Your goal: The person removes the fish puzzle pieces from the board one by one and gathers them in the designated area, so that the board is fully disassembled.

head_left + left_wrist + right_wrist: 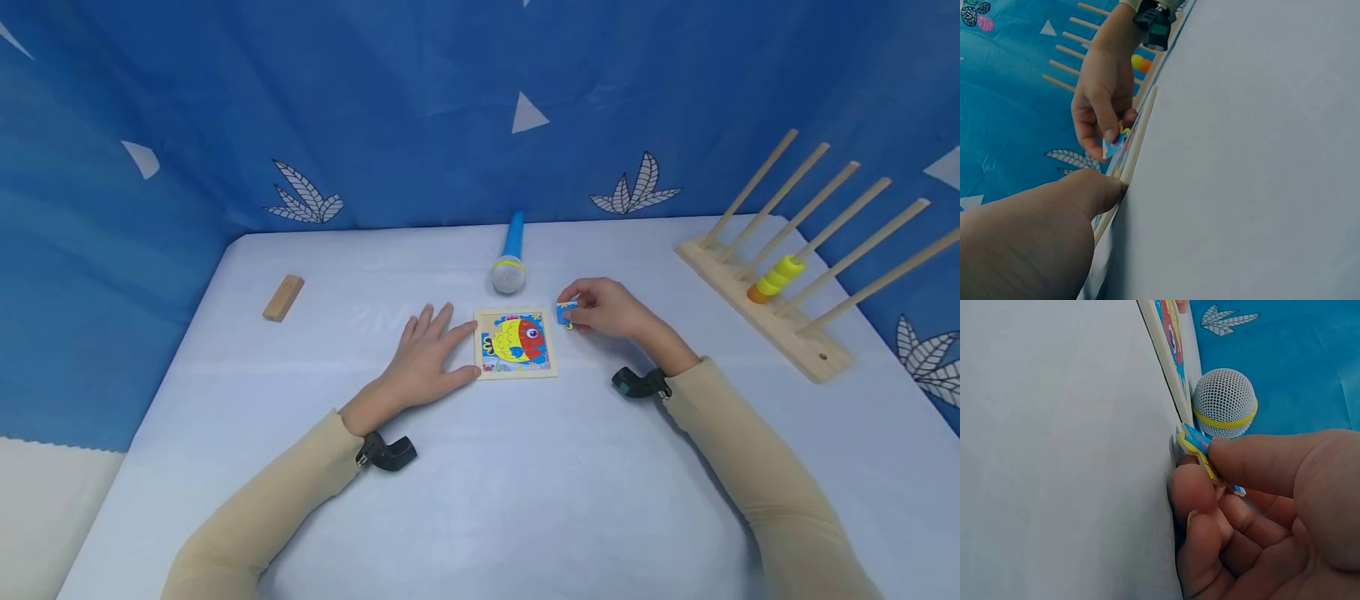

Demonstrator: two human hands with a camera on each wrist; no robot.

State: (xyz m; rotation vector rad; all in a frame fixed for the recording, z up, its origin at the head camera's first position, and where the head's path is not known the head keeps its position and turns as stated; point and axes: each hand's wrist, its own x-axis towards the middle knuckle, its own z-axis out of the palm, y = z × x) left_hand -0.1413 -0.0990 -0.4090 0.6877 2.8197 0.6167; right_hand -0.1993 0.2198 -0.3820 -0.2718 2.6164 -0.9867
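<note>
A square wooden fish puzzle (517,343) lies flat on the table, with a yellow and red fish in its frame and bare wood showing at its upper left. My left hand (425,360) rests at the frame's left side, fingers spread, its thumb and forefinger touching the edge. Just right of the frame, my right hand (611,308) pinches a small puzzle piece (566,313) between thumb and fingers. Blue and yellow show on that puzzle piece (1197,442) in the right wrist view, held low over the table and tilted.
Behind the puzzle lies a blue toy microphone (512,254) with a grey mesh head. A wooden block (283,298) sits at the far left. On the right stands a wooden rack (813,354) of several upright pegs, with yellow and orange beads (776,277) on one.
</note>
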